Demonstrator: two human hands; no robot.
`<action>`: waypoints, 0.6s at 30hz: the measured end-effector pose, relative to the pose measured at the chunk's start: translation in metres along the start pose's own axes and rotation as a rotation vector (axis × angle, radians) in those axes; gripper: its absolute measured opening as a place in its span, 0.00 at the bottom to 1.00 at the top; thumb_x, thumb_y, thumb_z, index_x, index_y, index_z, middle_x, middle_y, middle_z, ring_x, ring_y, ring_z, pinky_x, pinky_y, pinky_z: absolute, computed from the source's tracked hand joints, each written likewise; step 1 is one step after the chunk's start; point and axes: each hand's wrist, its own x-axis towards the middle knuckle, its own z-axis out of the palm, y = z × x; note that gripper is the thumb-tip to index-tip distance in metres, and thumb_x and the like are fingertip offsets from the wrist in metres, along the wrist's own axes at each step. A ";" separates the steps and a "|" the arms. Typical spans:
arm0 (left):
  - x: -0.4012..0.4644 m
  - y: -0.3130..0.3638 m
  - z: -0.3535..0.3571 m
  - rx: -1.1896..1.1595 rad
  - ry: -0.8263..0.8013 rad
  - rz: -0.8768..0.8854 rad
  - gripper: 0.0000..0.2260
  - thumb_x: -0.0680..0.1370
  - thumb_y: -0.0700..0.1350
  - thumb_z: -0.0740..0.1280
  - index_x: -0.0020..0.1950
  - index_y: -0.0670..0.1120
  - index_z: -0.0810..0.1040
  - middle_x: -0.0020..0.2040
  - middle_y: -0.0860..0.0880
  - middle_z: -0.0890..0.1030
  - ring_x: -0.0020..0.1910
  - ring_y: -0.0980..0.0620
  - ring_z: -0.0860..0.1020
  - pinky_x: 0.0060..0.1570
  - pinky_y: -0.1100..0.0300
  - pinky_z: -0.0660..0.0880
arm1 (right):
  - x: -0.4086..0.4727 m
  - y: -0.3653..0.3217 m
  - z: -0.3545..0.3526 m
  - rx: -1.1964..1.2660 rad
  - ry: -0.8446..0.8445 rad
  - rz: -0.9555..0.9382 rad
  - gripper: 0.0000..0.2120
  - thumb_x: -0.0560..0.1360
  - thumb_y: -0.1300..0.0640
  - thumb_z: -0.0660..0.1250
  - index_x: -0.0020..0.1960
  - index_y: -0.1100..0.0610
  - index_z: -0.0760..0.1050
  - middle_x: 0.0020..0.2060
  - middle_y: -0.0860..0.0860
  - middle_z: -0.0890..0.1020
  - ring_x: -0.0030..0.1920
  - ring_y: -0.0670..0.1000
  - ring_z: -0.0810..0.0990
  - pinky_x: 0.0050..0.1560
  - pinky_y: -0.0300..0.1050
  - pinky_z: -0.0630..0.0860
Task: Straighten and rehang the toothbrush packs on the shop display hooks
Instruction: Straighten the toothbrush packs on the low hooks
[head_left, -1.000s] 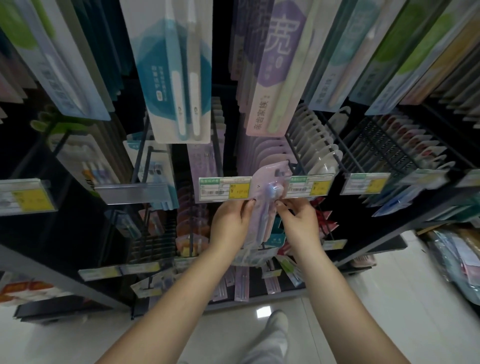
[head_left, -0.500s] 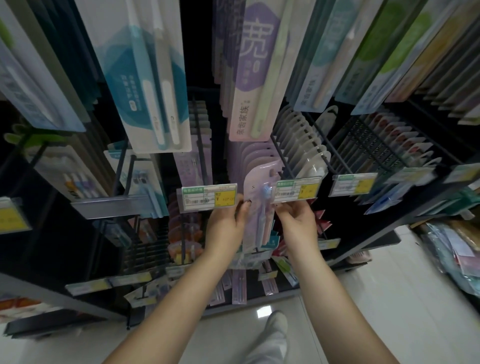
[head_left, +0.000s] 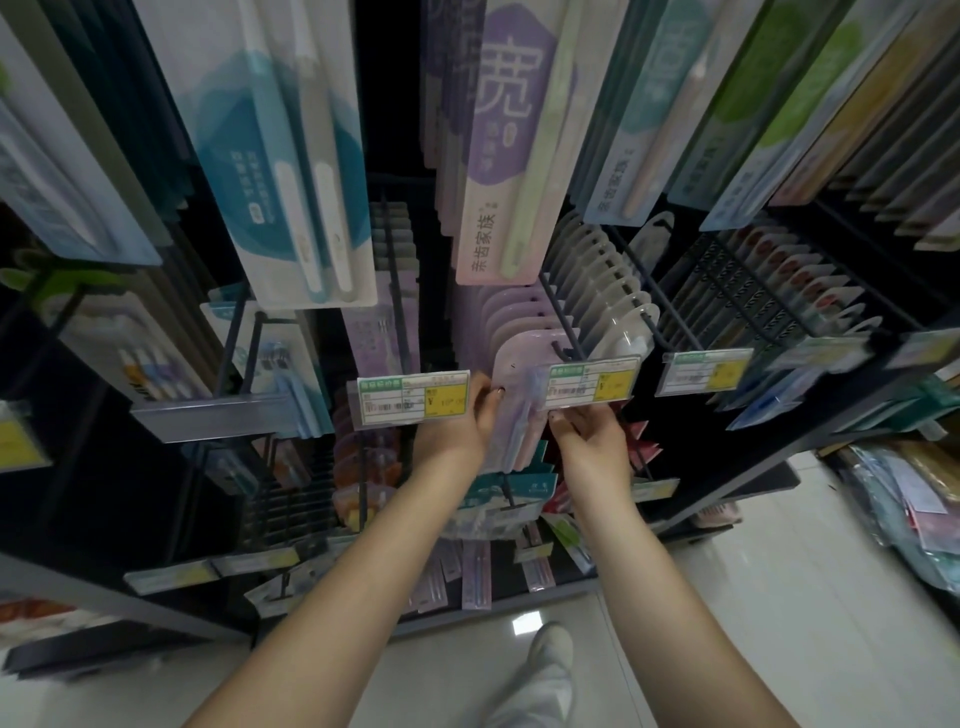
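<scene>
Lilac toothbrush pack (head_left: 511, 384) raised onto hook (head_left: 563, 340).

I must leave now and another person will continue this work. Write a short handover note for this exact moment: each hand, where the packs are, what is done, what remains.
Left hand: grips the left edge of the lilac toothbrush pack.
Right hand: pinches the pack's right edge, just under the price tag at the hook's tip.
Pack: at the front of its hook, top at the hook's end; whether the hole is fully threaded cannot be seen.
Done: the matching lilac packs behind it hang in a row.
Left: slide this pack back against the row, straighten it, then check the neighbouring hooks.
</scene>
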 end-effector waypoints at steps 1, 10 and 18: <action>0.000 -0.001 0.000 -0.019 0.001 -0.023 0.10 0.79 0.51 0.61 0.51 0.46 0.75 0.51 0.45 0.77 0.49 0.46 0.75 0.46 0.53 0.72 | 0.000 0.004 0.000 -0.032 0.006 0.005 0.12 0.76 0.65 0.63 0.55 0.51 0.71 0.56 0.50 0.77 0.58 0.47 0.74 0.59 0.42 0.69; -0.009 -0.033 -0.020 -0.178 0.174 -0.175 0.06 0.79 0.43 0.61 0.52 0.42 0.76 0.48 0.47 0.75 0.48 0.51 0.72 0.42 0.66 0.64 | -0.005 0.031 0.020 -0.269 -0.038 0.003 0.06 0.74 0.67 0.64 0.45 0.58 0.71 0.38 0.50 0.75 0.41 0.49 0.74 0.38 0.32 0.68; 0.008 -0.047 -0.048 -0.446 0.378 -0.118 0.13 0.75 0.37 0.63 0.59 0.46 0.72 0.52 0.50 0.75 0.48 0.56 0.74 0.52 0.65 0.70 | 0.000 0.009 0.077 -0.265 -0.391 0.021 0.10 0.76 0.66 0.62 0.56 0.57 0.74 0.48 0.49 0.78 0.51 0.48 0.76 0.40 0.29 0.69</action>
